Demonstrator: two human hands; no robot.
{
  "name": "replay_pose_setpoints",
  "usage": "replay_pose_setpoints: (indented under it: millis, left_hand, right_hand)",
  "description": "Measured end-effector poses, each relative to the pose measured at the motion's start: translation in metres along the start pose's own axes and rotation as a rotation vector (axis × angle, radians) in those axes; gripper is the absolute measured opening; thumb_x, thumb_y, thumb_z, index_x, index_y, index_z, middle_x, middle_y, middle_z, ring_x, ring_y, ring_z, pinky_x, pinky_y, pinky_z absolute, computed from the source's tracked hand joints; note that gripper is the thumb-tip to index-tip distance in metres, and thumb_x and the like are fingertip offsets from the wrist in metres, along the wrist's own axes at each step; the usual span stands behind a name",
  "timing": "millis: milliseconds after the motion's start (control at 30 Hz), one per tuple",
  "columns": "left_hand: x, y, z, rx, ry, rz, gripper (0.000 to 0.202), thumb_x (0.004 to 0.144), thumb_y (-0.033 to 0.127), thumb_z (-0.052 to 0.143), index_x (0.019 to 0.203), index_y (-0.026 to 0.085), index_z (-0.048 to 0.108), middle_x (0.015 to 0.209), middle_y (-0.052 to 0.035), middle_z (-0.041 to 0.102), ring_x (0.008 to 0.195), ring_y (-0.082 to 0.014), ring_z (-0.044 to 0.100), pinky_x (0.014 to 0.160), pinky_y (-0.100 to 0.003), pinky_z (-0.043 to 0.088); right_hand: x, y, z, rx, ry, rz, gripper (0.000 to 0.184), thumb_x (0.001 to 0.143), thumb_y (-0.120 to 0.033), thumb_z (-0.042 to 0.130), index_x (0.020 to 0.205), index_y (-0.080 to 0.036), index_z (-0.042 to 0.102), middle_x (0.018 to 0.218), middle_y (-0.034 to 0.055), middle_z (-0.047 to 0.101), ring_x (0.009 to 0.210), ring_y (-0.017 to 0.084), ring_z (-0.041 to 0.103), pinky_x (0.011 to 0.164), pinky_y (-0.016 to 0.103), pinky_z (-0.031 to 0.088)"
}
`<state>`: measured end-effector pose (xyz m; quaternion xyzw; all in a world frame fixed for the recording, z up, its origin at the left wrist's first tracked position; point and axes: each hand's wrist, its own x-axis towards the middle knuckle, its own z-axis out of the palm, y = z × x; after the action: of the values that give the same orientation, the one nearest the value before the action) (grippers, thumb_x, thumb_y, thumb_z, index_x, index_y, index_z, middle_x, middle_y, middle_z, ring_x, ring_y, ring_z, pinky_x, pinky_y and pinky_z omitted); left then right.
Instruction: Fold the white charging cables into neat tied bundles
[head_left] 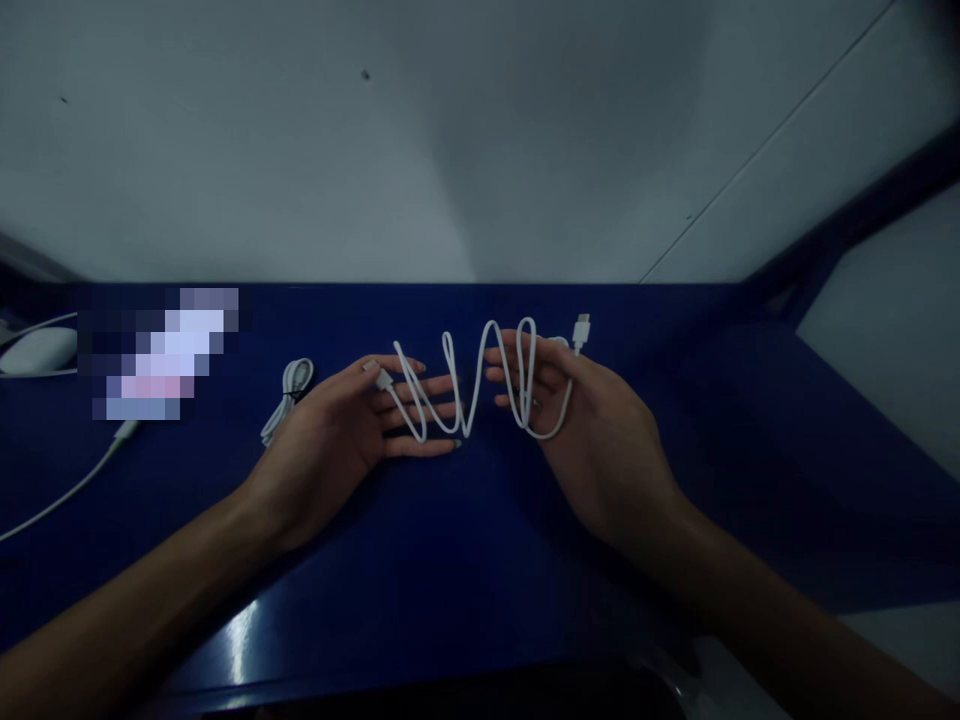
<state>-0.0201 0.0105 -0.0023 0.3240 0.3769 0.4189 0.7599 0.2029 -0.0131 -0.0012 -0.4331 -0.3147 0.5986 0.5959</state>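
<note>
A white charging cable (pixel 457 385) hangs in several loops between my two hands above a dark blue table (pixel 450 540). My left hand (pixel 352 430) is palm up with its fingers stretched out; the thumb presses one small plug of the cable against them. My right hand (pixel 585 420) is also palm up, fingers loosely curled, with loops of the cable wound round them. The cable's wider white plug (pixel 581 330) sticks up just beyond the right fingers.
A second white cable (pixel 289 395), coiled in a bundle, lies left of my left hand. A white mouse (pixel 37 350) sits at the far left, with another white cord (pixel 67 490) running towards the table's left edge. A pale wall rises behind.
</note>
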Motion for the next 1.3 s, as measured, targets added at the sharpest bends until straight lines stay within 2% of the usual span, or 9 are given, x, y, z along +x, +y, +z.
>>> replay_pose_setpoints:
  millis: [300, 667, 1000, 1300]
  left_hand:
    - [-0.0006, 0.0014, 0.0015, 0.026, 0.017, -0.029, 0.033, 0.113, 0.04, 0.05, 0.11, 0.014, 0.071, 0.139, -0.025, 0.076, 0.13, -0.0444, 0.073, 0.097, -0.06, 0.067]
    - [-0.0008, 0.0, -0.0012, 0.068, 0.012, -0.023, 0.037, 0.111, 0.046, 0.055, 0.124, 0.017, 0.074, 0.145, -0.0219, 0.073, 0.13, -0.0435, 0.073, 0.1, -0.059, 0.066]
    - [-0.0013, 0.0001, -0.0006, 0.096, 0.017, -0.013, 0.039, 0.111, 0.047, 0.055, 0.128, 0.018, 0.074, 0.146, -0.0203, 0.073, 0.131, -0.0426, 0.072, 0.098, -0.054, 0.066]
    - [-0.0029, 0.0021, 0.0058, 0.123, -0.02, 0.004, 0.032, 0.109, 0.034, 0.065, 0.135, 0.017, 0.075, 0.149, -0.0208, 0.072, 0.132, -0.0398, 0.073, 0.091, -0.045, 0.069]
  right_hand:
    - [0.0007, -0.0026, 0.0031, -0.009, 0.037, 0.023, 0.03, 0.112, -0.037, 0.057, 0.111, -0.024, 0.084, 0.127, 0.0072, 0.081, 0.122, 0.026, 0.075, 0.102, 0.041, 0.06]
    - [-0.0001, -0.0032, 0.0041, 0.011, 0.023, 0.047, 0.03, 0.112, -0.035, 0.057, 0.111, -0.023, 0.084, 0.129, 0.0081, 0.082, 0.126, 0.028, 0.075, 0.11, 0.045, 0.06]
    - [-0.0004, -0.0022, 0.0018, 0.017, -0.029, 0.077, 0.03, 0.112, -0.037, 0.056, 0.113, -0.022, 0.083, 0.129, 0.0087, 0.082, 0.13, 0.028, 0.074, 0.113, 0.045, 0.059]
    - [-0.0012, -0.0059, 0.0051, 0.011, -0.02, 0.107, 0.028, 0.106, -0.045, 0.067, 0.113, -0.023, 0.082, 0.132, 0.0105, 0.08, 0.134, 0.031, 0.072, 0.119, 0.049, 0.055]
